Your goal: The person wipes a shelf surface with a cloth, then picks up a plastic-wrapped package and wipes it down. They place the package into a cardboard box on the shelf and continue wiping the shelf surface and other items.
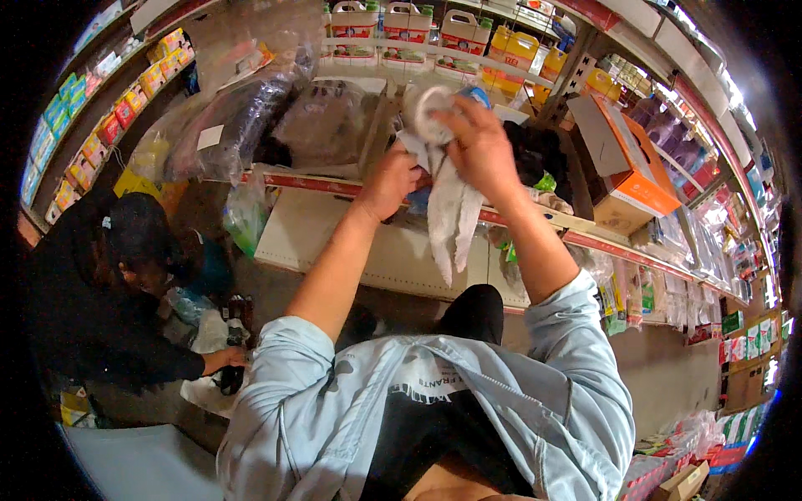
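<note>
Both my hands are raised over a shelf with a red front edge. My right hand [479,147] grips a white ring-shaped thing [434,113], too blurred to name exactly. From between my hands hangs a white cloth [443,232] in two long strips, reaching below the shelf edge. The fingers of my left hand [393,178] are curled around a white upper part of it, just left of the strips. Behind my right hand shows a small blue thing [474,96], partly hidden.
Clear-wrapped packages [322,119] lie on the shelf at left; an orange box [636,169] stands at right. Large jugs [407,37] line the back. A person [119,300] in dark clothing crouches at lower left, reaching among goods on the floor. A green-white plastic bag [246,216] hangs at the shelf's edge.
</note>
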{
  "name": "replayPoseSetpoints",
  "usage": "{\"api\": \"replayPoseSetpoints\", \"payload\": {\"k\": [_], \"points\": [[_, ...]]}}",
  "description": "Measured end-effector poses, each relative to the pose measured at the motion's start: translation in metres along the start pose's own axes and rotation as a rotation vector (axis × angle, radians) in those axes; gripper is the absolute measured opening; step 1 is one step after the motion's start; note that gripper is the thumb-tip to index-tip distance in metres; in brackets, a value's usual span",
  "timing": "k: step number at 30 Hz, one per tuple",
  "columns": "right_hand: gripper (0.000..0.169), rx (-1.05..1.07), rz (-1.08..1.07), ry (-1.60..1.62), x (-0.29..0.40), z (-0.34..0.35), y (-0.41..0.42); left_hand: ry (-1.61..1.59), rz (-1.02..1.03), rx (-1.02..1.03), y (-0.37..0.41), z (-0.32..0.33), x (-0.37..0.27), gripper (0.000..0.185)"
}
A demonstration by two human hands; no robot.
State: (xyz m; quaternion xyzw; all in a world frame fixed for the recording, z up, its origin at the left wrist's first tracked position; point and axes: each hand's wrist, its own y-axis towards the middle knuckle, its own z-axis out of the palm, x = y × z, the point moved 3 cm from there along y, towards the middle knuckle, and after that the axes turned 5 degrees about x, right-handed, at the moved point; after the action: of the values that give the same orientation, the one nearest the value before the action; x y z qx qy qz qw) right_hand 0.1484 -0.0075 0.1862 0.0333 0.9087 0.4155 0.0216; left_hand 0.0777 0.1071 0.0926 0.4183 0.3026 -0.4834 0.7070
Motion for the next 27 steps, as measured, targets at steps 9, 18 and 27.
{"api": "replayPoseSetpoints", "payload": {"k": [9, 18, 27], "points": [[0.039, 0.242, 0.002, 0.002, 0.014, 0.015, -0.048, -0.341, 0.004, 0.066, 0.002, 0.025, -0.026, 0.066], [0.033, 0.077, 0.355, 0.265, -0.054, -0.029, -0.085, -0.303, -0.037, -0.162, 0.006, 0.001, -0.016, 0.063], [0.034, -0.236, 0.558, 0.592, -0.09, -0.003, -0.086, 0.471, 0.313, -0.672, -0.017, 0.008, -0.005, 0.039]]}}
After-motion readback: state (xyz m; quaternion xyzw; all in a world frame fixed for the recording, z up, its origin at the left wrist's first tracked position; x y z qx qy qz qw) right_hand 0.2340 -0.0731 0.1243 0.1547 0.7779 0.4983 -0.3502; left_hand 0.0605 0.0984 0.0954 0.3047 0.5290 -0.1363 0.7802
